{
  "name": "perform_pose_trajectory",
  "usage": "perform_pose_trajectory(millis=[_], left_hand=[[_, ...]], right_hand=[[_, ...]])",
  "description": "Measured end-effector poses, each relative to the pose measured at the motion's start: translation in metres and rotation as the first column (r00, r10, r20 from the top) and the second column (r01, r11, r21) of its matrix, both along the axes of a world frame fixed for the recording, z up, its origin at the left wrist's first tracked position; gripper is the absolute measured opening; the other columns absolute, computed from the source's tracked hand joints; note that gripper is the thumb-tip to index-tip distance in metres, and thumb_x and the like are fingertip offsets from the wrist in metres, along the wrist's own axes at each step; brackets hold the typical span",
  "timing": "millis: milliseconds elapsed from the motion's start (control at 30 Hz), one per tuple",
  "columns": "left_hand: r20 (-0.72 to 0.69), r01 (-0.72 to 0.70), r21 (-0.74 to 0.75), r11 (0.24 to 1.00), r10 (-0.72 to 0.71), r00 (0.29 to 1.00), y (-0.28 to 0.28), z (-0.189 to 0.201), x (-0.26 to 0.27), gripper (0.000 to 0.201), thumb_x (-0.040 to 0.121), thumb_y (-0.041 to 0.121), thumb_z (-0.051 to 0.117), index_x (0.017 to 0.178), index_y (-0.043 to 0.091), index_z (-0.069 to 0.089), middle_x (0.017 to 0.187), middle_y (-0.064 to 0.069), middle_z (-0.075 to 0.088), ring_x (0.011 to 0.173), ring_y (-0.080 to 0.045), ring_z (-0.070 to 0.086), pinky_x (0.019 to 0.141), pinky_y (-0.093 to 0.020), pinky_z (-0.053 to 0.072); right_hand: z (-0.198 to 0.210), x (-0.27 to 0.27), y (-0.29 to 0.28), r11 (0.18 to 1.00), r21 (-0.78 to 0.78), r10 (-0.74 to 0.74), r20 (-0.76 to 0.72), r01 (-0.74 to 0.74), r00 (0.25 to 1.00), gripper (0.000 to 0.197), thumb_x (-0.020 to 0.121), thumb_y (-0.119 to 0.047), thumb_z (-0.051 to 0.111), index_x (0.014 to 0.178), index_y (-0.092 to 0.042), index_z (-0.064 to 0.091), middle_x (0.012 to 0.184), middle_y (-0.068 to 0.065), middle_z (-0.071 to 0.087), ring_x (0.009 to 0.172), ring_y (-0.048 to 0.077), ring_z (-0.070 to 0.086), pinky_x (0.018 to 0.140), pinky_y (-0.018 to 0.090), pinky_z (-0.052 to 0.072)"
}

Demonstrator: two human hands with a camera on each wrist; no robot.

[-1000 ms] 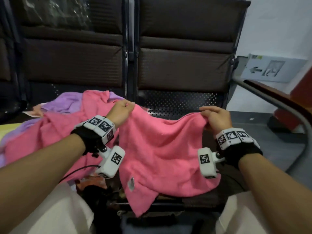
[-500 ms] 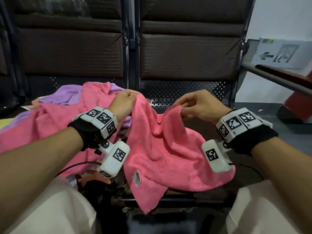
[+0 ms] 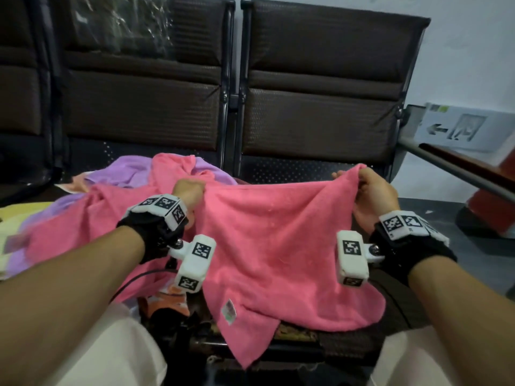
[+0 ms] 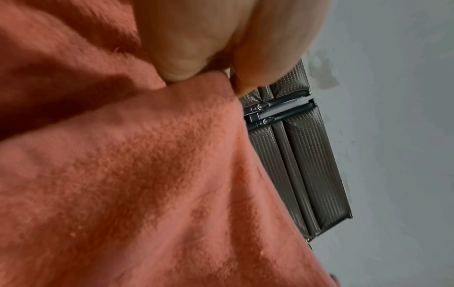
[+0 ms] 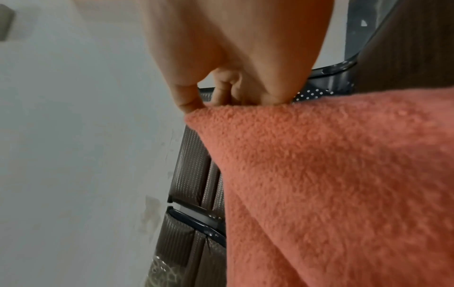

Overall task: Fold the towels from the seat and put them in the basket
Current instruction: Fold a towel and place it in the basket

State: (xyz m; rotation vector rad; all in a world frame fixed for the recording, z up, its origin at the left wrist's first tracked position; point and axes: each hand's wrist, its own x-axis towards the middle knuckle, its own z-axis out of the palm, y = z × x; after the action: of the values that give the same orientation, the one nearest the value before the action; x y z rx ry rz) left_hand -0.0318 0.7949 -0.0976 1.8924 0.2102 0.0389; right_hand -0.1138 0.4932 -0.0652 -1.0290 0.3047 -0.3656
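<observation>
Two fluffy pink terry towels point(image 3: 278, 246) point(image 3: 83, 227) — one lilac towel point(image 3: 117, 174), one pale yellow towel point(image 3: 16, 218). Two dark brown padded seat backs point(image 3: 320, 107) point(image 3: 139, 107) — two hands point(image 3: 188, 190) point(image 3: 373, 193).

Left hand point(image 3: 187, 194) fingertips buried in the pink towel point(image 3: 278, 246), seat point(image 3: 348, 345) mostly covered by it, purple towel point(image 3: 117, 174) half under another pink one, small label point(image 3: 229, 311) unreadable, forearms cut by the frame's bottom edge
</observation>
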Motion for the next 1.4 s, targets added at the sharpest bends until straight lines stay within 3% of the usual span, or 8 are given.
perform_pose_trajectory(millis=[100, 200, 300, 500, 933, 1167, 1333, 1400], left_hand=[[0.051, 0.026, -0.111, 0.993, -0.021, 0.998, -0.013, 0.005, -0.011, 0.025, 0.094, 0.014, 0.052, 0.110, -0.001, 0.064, 0.116, -0.025, 0.063, 0.092, -0.020, 0.052, 0.098, -0.041, 0.046], [0.111, 0.102, -0.266, 0.959, -0.075, 0.991, -0.028, 0.011, -0.022, 0.021, 0.091, 0.009, 0.051, 0.079, 0.015, 0.067, 0.079, -0.006, 0.064, 0.078, -0.019, 0.055, 0.074, -0.028, 0.048], [0.146, 0.226, -0.215, 0.950, -0.198, 0.969, -0.042, 0.012, -0.031, 0.020, 0.091, 0.006, 0.049, 0.083, 0.019, 0.062, 0.069, 0.001, 0.054, 0.059, -0.009, 0.047, 0.052, -0.021, 0.037], [0.104, 0.461, -0.185, 0.868, -0.449, 0.888, -0.053, 0.009, -0.048, 0.016, 0.090, -0.003, 0.051, 0.087, 0.012, 0.056, 0.070, -0.012, 0.047, 0.061, -0.019, 0.042, 0.051, -0.022, 0.038], [0.034, 0.554, -0.309, 0.773, -0.573, 0.819, -0.060, 0.008, -0.058, 0.007, 0.095, 0.010, 0.050, 0.096, 0.006, 0.055, 0.072, -0.010, 0.052, 0.057, -0.017, 0.052, 0.050, -0.025, 0.052], [0.192, 0.582, 0.040, 0.812, -0.578, 0.793, -0.052, 0.013, -0.059, 0.017, 0.093, -0.002, 0.048, 0.095, 0.015, 0.052, 0.060, -0.003, 0.041, 0.045, -0.010, 0.035, 0.043, -0.024, 0.029], [0.326, 0.538, 0.325, 0.778, -0.626, 0.708, -0.036, 0.026, -0.060, 0.026, 0.090, -0.006, 0.047, 0.109, 0.009, 0.057, 0.065, -0.007, 0.046, 0.052, -0.009, 0.036, 0.050, -0.024, 0.030], [0.331, 0.470, 0.499, 0.728, -0.662, 0.673, -0.032, 0.027, -0.060, 0.032, 0.087, -0.005, 0.051, 0.115, 0.006, 0.061, 0.072, -0.018, 0.057, 0.059, -0.020, 0.046, 0.058, -0.032, 0.040]], right_hand=[[0.003, -0.002, 0.008, 0.962, -0.267, 0.063, 0.031, -0.052, 0.998, 0.013, 0.090, -0.002, 0.052, 0.079, -0.005, 0.057, 0.072, 0.005, 0.072, 0.074, 0.011, 0.069, 0.070, 0.022, 0.055], [0.008, -0.005, 0.019, 0.866, -0.460, 0.257, 0.078, -0.194, 0.963, 0.026, 0.087, 0.001, 0.056, 0.066, -0.014, 0.053, 0.068, 0.006, 0.065, 0.066, 0.014, 0.066, 0.056, 0.020, 0.051], [0.008, -0.005, 0.032, 0.658, -0.726, 0.388, 0.100, -0.199, 0.916, 0.024, 0.078, 0.001, 0.068, 0.064, -0.017, 0.064, 0.054, -0.009, 0.060, 0.047, -0.001, 0.049, 0.046, 0.011, 0.038], [-0.014, 0.004, 0.053, 0.321, -0.898, 0.428, -0.147, -0.302, 0.892, 0.008, 0.075, -0.019, 0.078, 0.069, -0.016, 0.074, 0.065, 0.001, 0.070, 0.062, 0.006, 0.058, 0.063, 0.028, 0.046], [-0.019, 0.007, 0.071, 0.152, -0.957, 0.333, -0.186, -0.248, 0.924, 0.014, 0.074, -0.033, 0.077, 0.070, -0.022, 0.071, 0.056, -0.013, 0.061, 0.051, -0.006, 0.051, 0.055, 0.010, 0.037], [-0.015, 0.001, 0.064, 0.197, -0.890, 0.443, -0.293, -0.411, 0.847, 0.024, 0.083, -0.030, 0.070, 0.065, -0.017, 0.062, 0.059, -0.003, 0.055, 0.057, 0.008, 0.047, 0.057, 0.027, 0.038], [-0.011, -0.006, 0.040, -0.517, -0.792, 0.158, -0.462, -0.325, 0.873, 0.034, 0.087, -0.048, 0.056, 0.078, -0.016, 0.063, 0.070, -0.006, 0.061, 0.077, 0.019, 0.060, 0.079, 0.031, 0.033], [-0.004, -0.007, 0.037, -0.522, -0.822, 0.117, -0.331, -0.226, 0.936, 0.025, 0.084, -0.046, 0.060, 0.086, -0.021, 0.064, 0.081, -0.004, 0.068, 0.090, 0.022, 0.063, 0.083, 0.033, 0.032]])
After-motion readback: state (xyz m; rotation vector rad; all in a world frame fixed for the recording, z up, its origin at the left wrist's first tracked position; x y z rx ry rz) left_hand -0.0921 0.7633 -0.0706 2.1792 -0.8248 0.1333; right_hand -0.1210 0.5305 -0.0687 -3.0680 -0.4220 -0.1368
